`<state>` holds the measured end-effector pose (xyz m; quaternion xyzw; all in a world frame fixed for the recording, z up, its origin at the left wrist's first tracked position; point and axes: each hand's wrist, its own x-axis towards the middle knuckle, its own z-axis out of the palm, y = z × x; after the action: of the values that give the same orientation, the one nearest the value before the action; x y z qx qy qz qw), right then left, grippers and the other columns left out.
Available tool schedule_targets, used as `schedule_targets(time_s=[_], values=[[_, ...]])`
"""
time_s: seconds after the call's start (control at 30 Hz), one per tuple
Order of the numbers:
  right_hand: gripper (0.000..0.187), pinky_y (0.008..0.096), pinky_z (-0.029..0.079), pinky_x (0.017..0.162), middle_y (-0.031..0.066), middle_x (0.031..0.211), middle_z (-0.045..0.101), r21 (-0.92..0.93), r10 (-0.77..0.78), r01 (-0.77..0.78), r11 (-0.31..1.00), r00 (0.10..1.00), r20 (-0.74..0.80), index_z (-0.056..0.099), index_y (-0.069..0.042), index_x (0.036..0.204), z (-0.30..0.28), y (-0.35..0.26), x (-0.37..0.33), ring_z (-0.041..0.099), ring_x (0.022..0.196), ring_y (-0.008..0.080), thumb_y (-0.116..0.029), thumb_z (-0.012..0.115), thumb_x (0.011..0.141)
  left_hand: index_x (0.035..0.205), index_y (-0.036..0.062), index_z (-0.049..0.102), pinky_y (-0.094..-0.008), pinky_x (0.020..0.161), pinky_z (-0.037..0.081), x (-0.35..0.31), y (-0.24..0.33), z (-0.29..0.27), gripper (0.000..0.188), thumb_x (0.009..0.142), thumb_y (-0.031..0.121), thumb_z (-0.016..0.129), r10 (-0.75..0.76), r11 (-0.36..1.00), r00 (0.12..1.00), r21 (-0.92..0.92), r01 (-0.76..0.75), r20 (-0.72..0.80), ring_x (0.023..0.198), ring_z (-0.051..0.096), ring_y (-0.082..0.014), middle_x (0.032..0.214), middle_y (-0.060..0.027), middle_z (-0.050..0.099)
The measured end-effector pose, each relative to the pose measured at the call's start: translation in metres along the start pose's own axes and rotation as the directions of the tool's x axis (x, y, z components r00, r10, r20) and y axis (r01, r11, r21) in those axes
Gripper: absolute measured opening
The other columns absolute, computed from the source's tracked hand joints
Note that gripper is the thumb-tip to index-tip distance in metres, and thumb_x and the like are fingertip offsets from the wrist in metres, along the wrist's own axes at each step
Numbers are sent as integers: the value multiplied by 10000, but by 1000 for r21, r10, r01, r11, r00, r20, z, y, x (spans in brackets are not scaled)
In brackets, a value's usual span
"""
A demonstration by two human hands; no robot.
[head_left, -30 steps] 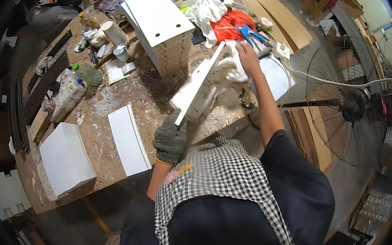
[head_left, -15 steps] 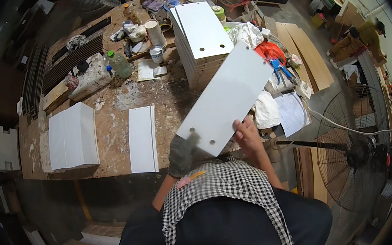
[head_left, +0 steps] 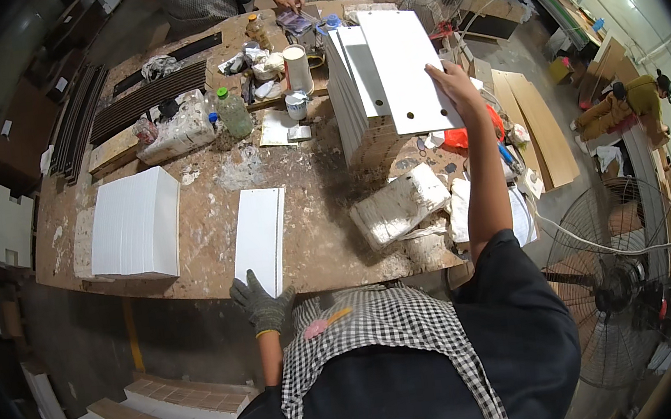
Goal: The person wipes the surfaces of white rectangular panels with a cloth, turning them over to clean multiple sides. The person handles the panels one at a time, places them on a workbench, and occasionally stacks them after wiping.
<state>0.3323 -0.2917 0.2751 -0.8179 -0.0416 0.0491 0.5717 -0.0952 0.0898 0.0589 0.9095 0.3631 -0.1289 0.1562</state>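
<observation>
My right hand point(head_left: 458, 89) is closed on the right edge of a white panel point(head_left: 405, 61) with round holes at its near end. That panel lies over the top of a tall stack of similar panels point(head_left: 351, 129), a little askew to the right. At the table's front edge, my left hand point(head_left: 263, 302), in a grey glove, has its fingers spread. Its fingertips touch the near end of a pair of narrow white boards point(head_left: 259, 235) lying flat on the table. To their left stands a block of stacked white boards point(head_left: 134, 224).
The worktable point(head_left: 208, 182) is stained. A paint-spattered wrapped block point(head_left: 399, 205) sits near its front right. Bottles, a cup point(head_left: 297, 69) and rags crowd the back. A standing fan point(head_left: 613, 285) is at the right. A co-worker's hand point(head_left: 291, 4) reaches in at the far side.
The white panel has gone from in front of me up onto the tall stack, carried by my right hand. My left hand has left it and moved left to the narrow boards.
</observation>
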Motion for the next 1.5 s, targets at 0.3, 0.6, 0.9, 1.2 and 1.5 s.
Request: schedule_targets(time_s=[0.3,0.6,0.9,1.2,1.5], values=[[1028,507,407,1097,367,1441,393,-561,-133,200,803,978,158,446,37,1460,44,-7,-13,448,1343,452,-645,760,757,1599,213,130,-566,1214,77,4,4,-21,1331,571,669,841,-80,994,997,79,79,20,1498,83,-471,1619,-288,110],[808,451,311,1169,308,1542,304,-430,-369,320,844,929,-33,484,-67,1457,14,7,-77,349,1428,445,-433,801,811,1537,48,302,-581,1104,337,21,-2,-25,1144,623,436,871,130,985,972,-86,-149,-197,1297,413,-456,1429,-299,400],[568,569,454,953,202,1361,559,-757,32,-321,569,929,-369,614,-119,1311,-32,260,-206,547,1204,424,-482,682,880,1572,25,259,-384,1086,402,-3,10,-73,1115,698,366,860,668,460,737,-837,-296,106,1353,462,-290,1498,-175,450],[523,448,504,915,204,1328,565,-518,132,-455,724,829,-544,568,-167,1319,-50,298,-212,583,1127,399,-206,715,819,1544,-9,185,-617,1138,275,-18,212,-37,1270,685,782,686,894,437,448,-165,-884,-32,1361,340,-448,1441,-326,330],[475,580,346,1109,216,1407,524,-686,-205,317,655,948,242,653,-176,1276,90,92,-258,494,1304,411,-484,631,916,1539,45,236,-605,1169,219,2,237,37,1189,708,774,673,849,467,518,-605,-645,103,1406,300,-446,1485,-322,300]])
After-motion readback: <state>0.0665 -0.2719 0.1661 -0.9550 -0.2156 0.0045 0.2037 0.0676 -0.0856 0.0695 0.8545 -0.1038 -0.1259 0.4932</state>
